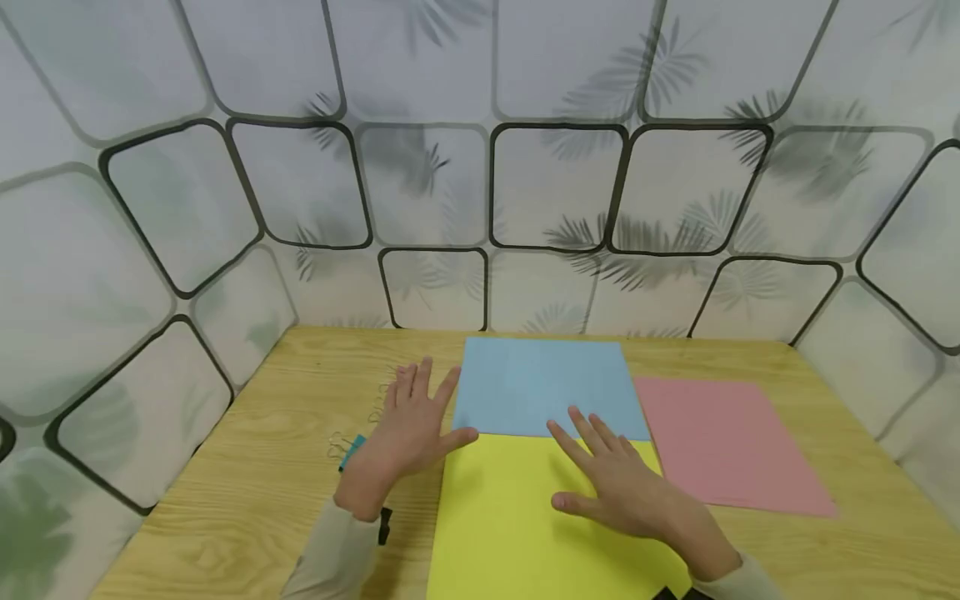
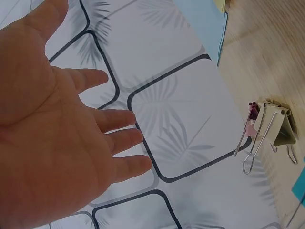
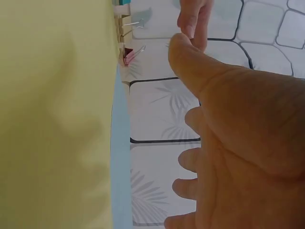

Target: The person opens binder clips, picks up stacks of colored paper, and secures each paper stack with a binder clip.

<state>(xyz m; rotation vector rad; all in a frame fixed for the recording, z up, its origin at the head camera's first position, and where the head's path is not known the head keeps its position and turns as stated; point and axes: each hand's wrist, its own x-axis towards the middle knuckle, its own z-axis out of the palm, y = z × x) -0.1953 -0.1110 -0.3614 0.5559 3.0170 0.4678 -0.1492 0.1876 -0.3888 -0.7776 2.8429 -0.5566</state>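
Observation:
Both hands are held above the table with fingers spread, and neither holds anything. My left hand (image 1: 412, 425) hovers left of the sheets, its fingertips near the left edge of a blue sheet of paper (image 1: 543, 383). Over a yellow sheet of paper (image 1: 487, 525) hangs my right hand (image 1: 622, 492), casting a shadow on it. The yellow sheet meets the near edge of the blue one. A pink sheet of paper (image 1: 738, 446) lies to the right. In the left wrist view, a gold binder clip (image 2: 279, 124) stands beside a pink binder clip (image 2: 250, 126) and a teal binder clip (image 2: 299, 186).
A black clip-like object (image 1: 385, 527) sits by the left sleeve, partly hidden. Small dark corners (image 1: 665, 593) show at the bottom edge, near the right sleeve. Behind the wooden table (image 1: 247, 475) stands a wall covering (image 1: 555, 183) patterned with leaves and dark outlines.

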